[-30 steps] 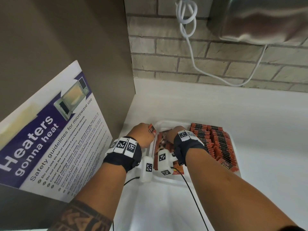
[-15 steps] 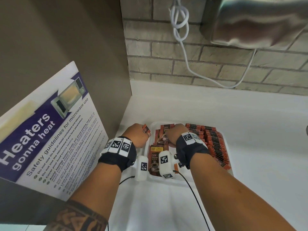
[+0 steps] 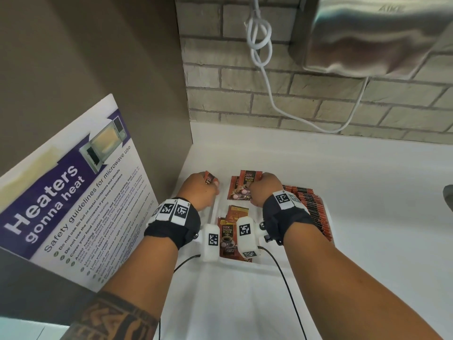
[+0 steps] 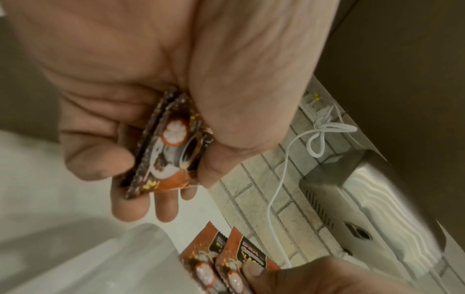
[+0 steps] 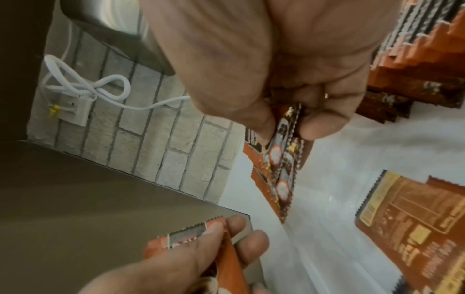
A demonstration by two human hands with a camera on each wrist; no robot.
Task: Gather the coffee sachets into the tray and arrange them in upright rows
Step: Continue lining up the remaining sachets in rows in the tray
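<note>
A white tray (image 3: 263, 265) sits on the white counter against the left wall. Upright rows of red and black coffee sachets (image 3: 311, 207) fill its right side. Loose sachets (image 3: 229, 238) lie flat in the tray's left part. My left hand (image 3: 199, 190) hovers over the tray's left rim and pinches two sachets (image 4: 171, 147) between thumb and fingers. My right hand (image 3: 266, 188) is over the tray's far middle and grips a small bunch of sachets (image 3: 248, 179) that stand up from its fingers; in the right wrist view that bunch (image 5: 281, 159) is pinched edge-on.
A microwave safety poster (image 3: 71, 197) leans on the brown wall panel at left. A brick wall (image 3: 318, 104) with a knotted white cable (image 3: 259, 38) and a steel dispenser (image 3: 377, 33) stands behind. White counter (image 3: 380, 217) extends to the right.
Both hands have risen a little from the tray; the right hand has lifted its sachets upright, uncovering the loose ones lying flat below. The left hand keeps its sachets.
</note>
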